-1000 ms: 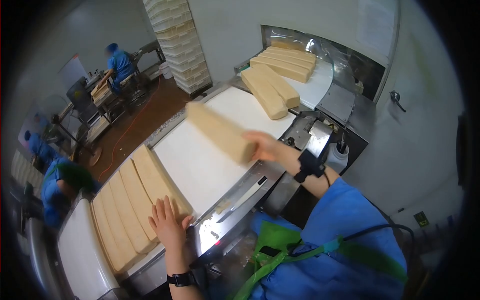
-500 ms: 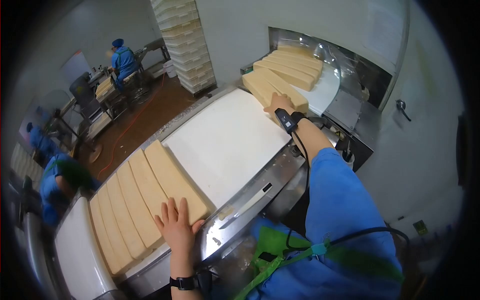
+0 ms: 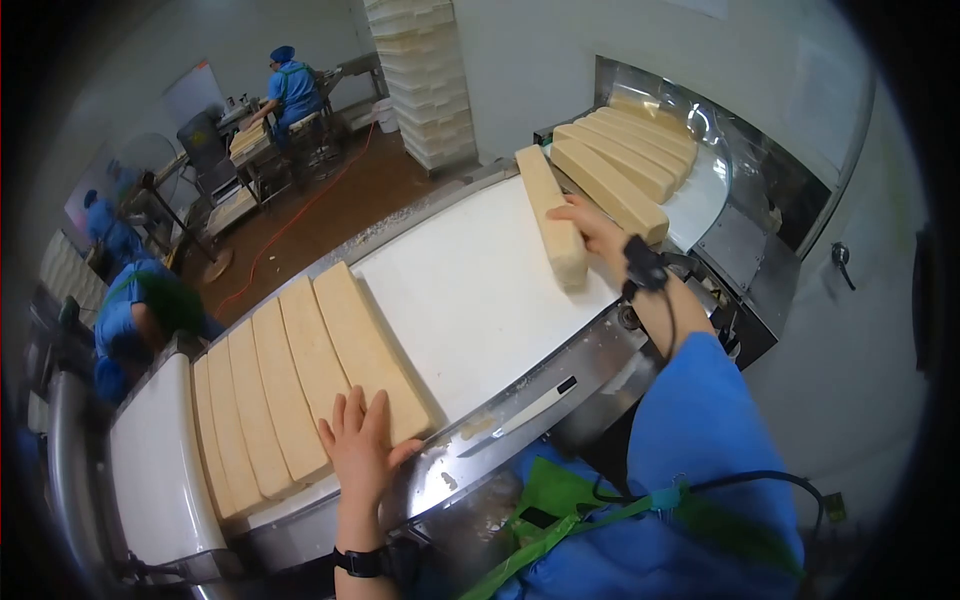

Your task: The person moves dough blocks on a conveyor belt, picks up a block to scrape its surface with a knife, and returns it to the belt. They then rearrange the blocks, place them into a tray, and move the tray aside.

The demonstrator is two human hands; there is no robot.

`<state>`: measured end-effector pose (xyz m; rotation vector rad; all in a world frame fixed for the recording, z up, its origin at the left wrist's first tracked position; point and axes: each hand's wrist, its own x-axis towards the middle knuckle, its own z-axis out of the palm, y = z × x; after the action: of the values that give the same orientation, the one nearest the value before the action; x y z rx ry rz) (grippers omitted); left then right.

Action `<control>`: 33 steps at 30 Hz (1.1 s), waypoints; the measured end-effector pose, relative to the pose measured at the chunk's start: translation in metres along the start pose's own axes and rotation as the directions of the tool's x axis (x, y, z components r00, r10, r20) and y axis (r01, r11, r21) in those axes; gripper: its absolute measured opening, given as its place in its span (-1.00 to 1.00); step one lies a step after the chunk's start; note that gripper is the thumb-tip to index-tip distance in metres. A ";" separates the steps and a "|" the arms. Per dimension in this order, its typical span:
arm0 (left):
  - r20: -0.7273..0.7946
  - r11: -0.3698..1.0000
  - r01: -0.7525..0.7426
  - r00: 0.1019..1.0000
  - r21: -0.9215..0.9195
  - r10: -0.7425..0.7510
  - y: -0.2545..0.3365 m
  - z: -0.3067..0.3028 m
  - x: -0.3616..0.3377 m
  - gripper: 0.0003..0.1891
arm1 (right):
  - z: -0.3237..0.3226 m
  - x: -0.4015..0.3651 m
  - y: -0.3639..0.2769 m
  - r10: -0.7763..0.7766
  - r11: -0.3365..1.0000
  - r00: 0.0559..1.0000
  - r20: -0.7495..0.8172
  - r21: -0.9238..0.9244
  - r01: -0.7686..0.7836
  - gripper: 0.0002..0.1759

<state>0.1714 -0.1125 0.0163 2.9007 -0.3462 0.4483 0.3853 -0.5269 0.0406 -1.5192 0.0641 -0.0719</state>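
Near belt edge: left hand lies open, palm flat on the near end of the rightmost piece in the row of slabs, which lie side by side, touching.
Far right corner of belt: right hand is closed around a long slab, gripping its side close to the near end. I cannot tell whether it rests on the belt.
Behind it: waiting slabs on the curved conveyor, just beside the long slab.
Risk, grip: held off-centre, the long slab could sag, crack or swing into the waiting slabs.
Risk, rim: knife lies loose on the steel rim between both arms; a sleeve could catch it.
Open room: bare belt between the row and the long slab; the far edge drops to the floor.
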 end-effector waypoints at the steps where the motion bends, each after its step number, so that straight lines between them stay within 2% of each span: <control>1: -0.001 1.000 -0.004 1.000 -0.021 0.004 -0.003 -0.001 -0.001 -0.16 | -0.007 -0.011 0.000 0.152 0.942 0.971 0.183 0.271 -0.198 -0.53; 2: -0.018 0.990 0.015 1.000 -0.141 -0.017 -0.005 0.000 0.002 -0.18 | -0.006 -0.026 0.004 0.206 0.854 0.947 0.247 0.427 -0.297 -0.56; 3: -0.032 0.966 0.032 0.999 -0.256 -0.042 -0.008 0.003 0.004 -0.20 | 0.004 -0.045 0.006 0.190 0.759 0.914 0.359 0.537 -0.369 -0.51; 5: -0.039 0.865 0.048 0.996 -0.500 -0.077 -0.005 -0.003 0.007 -0.26 | 0.034 -0.084 0.008 0.077 0.630 0.835 0.546 0.622 -0.465 -0.43; 7: 0.014 0.599 0.080 0.993 -0.797 -0.113 0.008 0.003 0.011 -0.26 | 0.076 -0.125 -0.007 0.010 0.558 0.753 0.658 0.621 -0.550 -0.35; 9: 0.083 0.270 0.112 0.990 -0.956 -0.118 0.027 -0.007 0.014 -0.25 | 0.118 -0.168 -0.027 -0.022 0.501 0.707 0.707 0.620 -0.604 -0.30; 10: 0.118 0.102 0.128 0.988 -0.986 -0.097 0.037 -0.017 0.016 -0.23 | 0.128 -0.174 -0.023 -0.050 0.510 0.642 0.765 0.572 -0.642 -0.30; 12: 0.130 -0.369 0.094 0.989 -0.925 -0.075 0.040 -0.016 0.017 -0.23 | 0.146 -0.187 -0.016 -0.105 0.543 0.495 0.863 0.467 -0.698 -0.30; 14: 0.144 -0.497 0.078 0.985 -0.864 -0.097 0.031 -0.016 0.018 -0.28 | 0.159 -0.191 0.010 0.036 0.637 0.509 0.860 0.373 -0.675 -0.28; 15: 0.124 -0.493 0.062 0.988 -0.868 -0.095 0.030 -0.022 0.014 -0.30 | 0.175 -0.200 0.000 -0.086 0.698 0.508 0.857 0.416 -0.583 -0.26; 17: 0.038 -0.538 -0.007 0.997 -0.843 -0.072 0.021 -0.020 0.000 -0.41 | 0.189 -0.213 -0.011 -0.048 0.811 0.499 0.865 0.325 -0.486 -0.26; 18: 0.041 -0.544 -0.037 0.991 -0.838 -0.130 0.020 -0.020 -0.005 -0.43 | 0.194 -0.215 -0.014 -0.036 0.862 0.502 0.864 0.282 -0.422 -0.25; 21: 0.076 -0.550 -0.092 0.958 -0.830 -0.276 0.017 -0.016 -0.021 -0.47 | 0.205 -0.220 -0.015 -0.006 0.902 0.479 0.878 0.211 -0.376 -0.26; 23: 0.112 -0.537 -0.095 0.934 -0.838 -0.340 0.009 -0.014 -0.024 -0.48 | 0.207 -0.220 -0.018 0.089 0.907 0.489 0.868 0.132 -0.400 -0.22; 24: 0.113 -0.567 -0.092 0.942 -0.818 -0.316 0.006 -0.014 -0.028 -0.47 | 0.208 -0.221 -0.019 0.131 0.908 0.494 0.860 0.096 -0.408 -0.21; 25: 0.107 -0.595 -0.092 0.951 -0.799 -0.291 0.003 -0.013 -0.029 -0.45 | 0.205 -0.224 -0.021 0.101 0.931 0.490 0.866 0.091 -0.354 -0.23; 27: 0.056 -0.689 -0.121 0.972 -0.715 -0.229 0.003 -0.012 -0.028 -0.44 | 0.200 -0.230 -0.026 0.036 0.967 0.474 0.880 0.089 -0.237 -0.27; 29: -0.042 -0.805 -0.166 0.984 -0.570 -0.174 0.006 -0.010 -0.032 -0.44 | 0.199 -0.237 -0.029 -0.103 0.983 0.434 0.895 0.157 -0.092 -0.33; 30: -0.055 -0.826 -0.125 0.992 -0.549 -0.114 -0.001 -0.009 -0.029 -0.43 | 0.198 -0.243 -0.030 -0.170 0.980 0.402 0.900 0.196 -0.024 -0.36; 31: -0.069 -0.844 -0.084 0.996 -0.529 -0.056 -0.012 -0.007 -0.024 -0.42 | 0.195 -0.251 -0.039 -0.122 0.992 0.387 0.914 0.124 0.019 -0.42; 32: -0.080 -0.860 -0.041 0.997 -0.509 0.000 -0.019 -0.006 -0.024 -0.41 | 0.194 -0.256 -0.035 -0.165 0.985 0.352 0.921 0.138 0.101 -0.41; 33: 0.083 -0.888 -0.003 0.995 -0.460 -0.046 -0.004 -0.032 -0.028 -0.37 | 0.194 -0.259 -0.038 -0.212 0.960 0.300 0.930 0.140 0.244 -0.40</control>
<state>0.1375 -0.0961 0.0366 0.2907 -0.2578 -0.1397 0.1435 -0.3131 0.0879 -1.3708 -1.1407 0.6231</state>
